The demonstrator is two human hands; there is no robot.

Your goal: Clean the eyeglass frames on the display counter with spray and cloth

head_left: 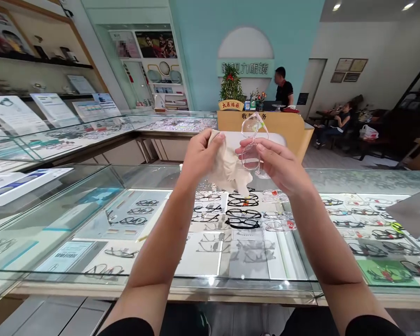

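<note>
Both my hands are raised above a glass display counter (91,280). My left hand (199,154) is closed on a cream cleaning cloth (229,172) that hangs down between the hands. My right hand (278,163) pinches a pair of clear-framed glasses (254,140), held upright with one lens above the fingers. The cloth touches the lower lens. Under the glass lie several rows of spectacle frames (243,214), dark and clear ones.
More glass counters (73,135) run along the left and back. A yellow reception desk (294,130) stands behind, with a potted plant (231,88). A person in black (283,88) stands behind the desk; another person (339,121) sits at the right.
</note>
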